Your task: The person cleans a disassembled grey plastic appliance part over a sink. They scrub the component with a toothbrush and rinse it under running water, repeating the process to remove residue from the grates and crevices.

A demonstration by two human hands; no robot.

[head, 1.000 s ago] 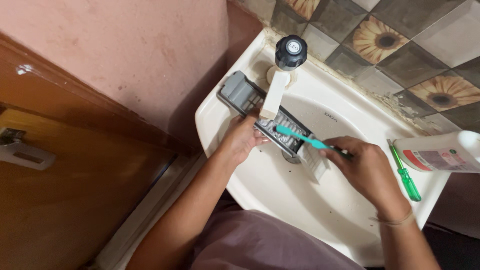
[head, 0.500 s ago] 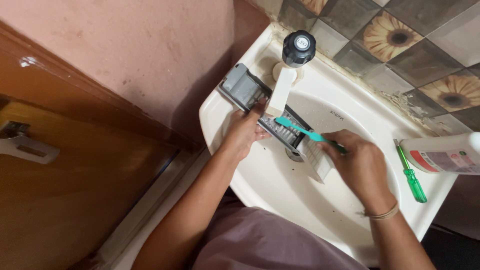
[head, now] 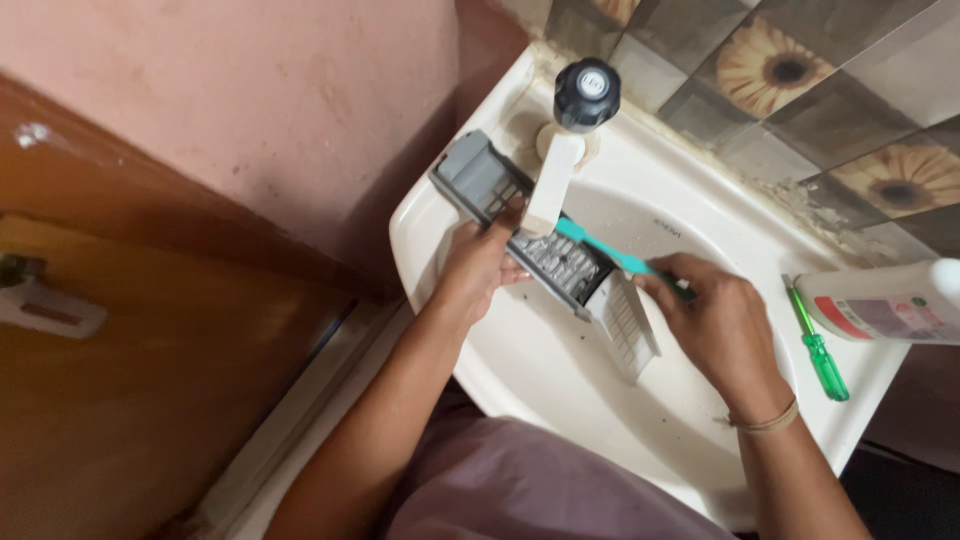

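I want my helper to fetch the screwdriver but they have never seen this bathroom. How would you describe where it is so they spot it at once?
Start at the white sink under the flower-patterned tiles. On its flat rim, on the right hand side, lies the screwdriver, beside a white plastic bottle lying on its side. It is the only slim thing there with a clear green handle.

A pink plaster wall (head: 300, 110) fills the view from nine to twelve o'clock, faintly stained. At one to three o'clock runs a tiled wall (head: 800, 110) of grey squares mixed with sunflower tiles. A brown wooden door (head: 120, 400) with a metal latch (head: 45, 305) takes the eight o'clock corner. The light is soft and warm.
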